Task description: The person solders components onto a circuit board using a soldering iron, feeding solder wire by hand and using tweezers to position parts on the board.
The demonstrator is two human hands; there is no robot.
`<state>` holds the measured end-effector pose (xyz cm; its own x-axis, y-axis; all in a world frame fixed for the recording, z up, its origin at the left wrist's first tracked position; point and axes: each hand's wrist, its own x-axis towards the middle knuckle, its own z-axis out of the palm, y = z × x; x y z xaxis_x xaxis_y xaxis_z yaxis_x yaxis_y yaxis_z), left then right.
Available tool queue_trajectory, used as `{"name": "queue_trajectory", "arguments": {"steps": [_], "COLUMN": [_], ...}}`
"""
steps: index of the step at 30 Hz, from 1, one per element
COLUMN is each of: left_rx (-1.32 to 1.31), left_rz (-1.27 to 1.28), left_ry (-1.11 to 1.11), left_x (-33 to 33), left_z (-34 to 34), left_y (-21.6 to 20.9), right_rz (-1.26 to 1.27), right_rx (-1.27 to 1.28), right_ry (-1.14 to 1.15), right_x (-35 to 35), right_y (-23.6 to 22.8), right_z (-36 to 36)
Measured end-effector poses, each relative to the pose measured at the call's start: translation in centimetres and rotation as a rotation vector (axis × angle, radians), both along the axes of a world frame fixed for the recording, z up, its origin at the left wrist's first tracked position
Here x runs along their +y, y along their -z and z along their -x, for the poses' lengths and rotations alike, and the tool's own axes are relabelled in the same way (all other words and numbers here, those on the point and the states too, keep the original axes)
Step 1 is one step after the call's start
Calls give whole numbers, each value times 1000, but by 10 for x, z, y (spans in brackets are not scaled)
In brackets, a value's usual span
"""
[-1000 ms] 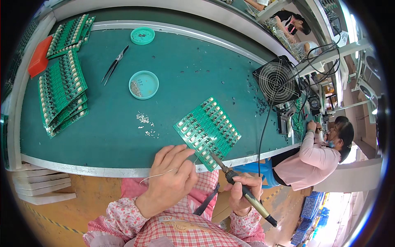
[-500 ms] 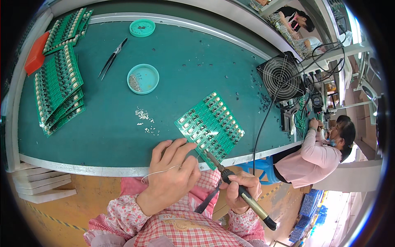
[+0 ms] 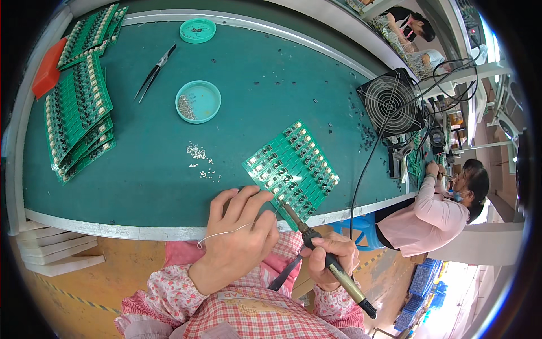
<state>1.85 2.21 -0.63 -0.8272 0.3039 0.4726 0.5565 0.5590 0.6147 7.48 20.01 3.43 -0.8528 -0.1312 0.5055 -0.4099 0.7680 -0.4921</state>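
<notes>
A green circuit board [image 3: 299,161] with rows of white and black components lies tilted near the bench's front edge. My right hand [image 3: 330,257] grips a soldering iron [image 3: 351,287] like a pen, its tip at the board's near left edge. Between thumb and fingers of my left hand [image 3: 240,237] runs a thin solder wire [image 3: 217,233], its end close to the iron's tip. The left fingertips rest by that same edge. The exact contact between tip, wire and board is too small to tell.
Stacked circuit boards [image 3: 79,107] and a red bin [image 3: 48,69] stand left. Tweezers [image 3: 153,74], two green dishes [image 3: 198,101] of small parts and loose white pieces [image 3: 197,151] lie behind. A fan [image 3: 390,103], trailing cable [image 3: 361,175] and a co-worker [image 3: 437,212] are right.
The view has shifted slightly. The iron's tip sits a little farther up and left along the board's edge. Both hands keep their grips.
</notes>
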Motion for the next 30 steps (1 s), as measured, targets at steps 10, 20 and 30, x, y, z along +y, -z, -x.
{"name": "queue_trajectory", "arguments": {"steps": [10, 20, 30], "left_rx": [1, -6, 1], "left_rz": [8, 4, 21], "left_ry": [-1, 11, 53], "left_x": [0, -1, -3], "left_z": [0, 0, 0], "left_y": [0, 2, 0], "right_rz": [-40, -244, -190], "right_rx": [28, 54, 137], "right_ry": [-29, -208, -148], "right_x": [-2, -11, -12], "right_y": [1, -12, 13], "right_z": [-1, 3, -14]}}
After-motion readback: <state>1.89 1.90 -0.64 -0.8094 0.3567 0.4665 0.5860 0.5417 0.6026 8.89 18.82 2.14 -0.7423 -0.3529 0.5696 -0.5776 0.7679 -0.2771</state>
